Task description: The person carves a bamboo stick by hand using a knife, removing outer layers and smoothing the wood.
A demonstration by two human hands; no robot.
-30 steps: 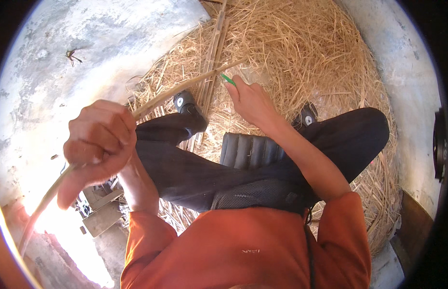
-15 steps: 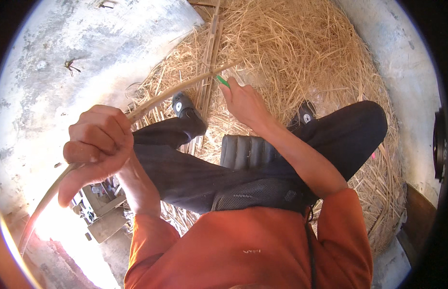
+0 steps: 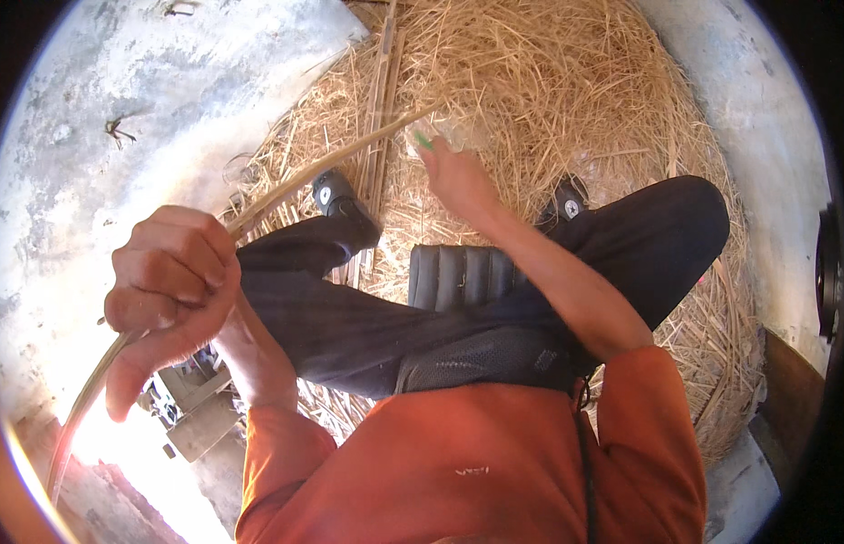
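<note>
Right hand point(image 3: 458, 177) has slid further out into the straw since before; left hand point(image 3: 168, 290) stays fisted around the long pale bamboo strip point(image 3: 322, 172). Looks light, springy, splintery; grip mid-length. Right hand's grasp unclear.

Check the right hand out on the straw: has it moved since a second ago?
Cannot tell: the right hand sits about as far beyond the black cushion as before.
</note>
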